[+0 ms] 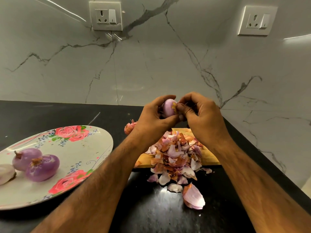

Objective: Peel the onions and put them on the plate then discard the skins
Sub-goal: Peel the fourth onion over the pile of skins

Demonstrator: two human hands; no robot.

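Wall [151, 64]: one, white marble-look slabs with grey veins, glossy, meeting at a corner on the right.

Tabletop [50, 115]: one, black, polished, faintly speckled.

Plate [80, 148]: one, rounded, cream, printed with red roses and small blue sprigs; lies at left on the tabletop.

Board [210, 160]: one, pale wood, flat, mostly hidden under skins.

Skins [175, 157]: one loose heap, papery orange-brown flakes mixed with purple-white curved pieces, spilling off the board's near edge onto the tabletop. One larger cupped piece [193, 197] lies apart, nearest the camera.

Sockets: two, white square plates on the wall, each with a rocker switch, one at left [105, 15] and one at right [257, 20].

Hands: two, raised above the board. Left hand [154, 118] has its fingers [165, 98] curled round one onion [168, 109], smooth, pale purple. Right hand [202, 118] pinches a yellow-brown flake [174, 107] at that onion's end.

Onions on the plate: three, peeled. Two are glossy purple, touching [27, 158] [42, 168]; one is paler, cut off by the frame edge [5, 173].
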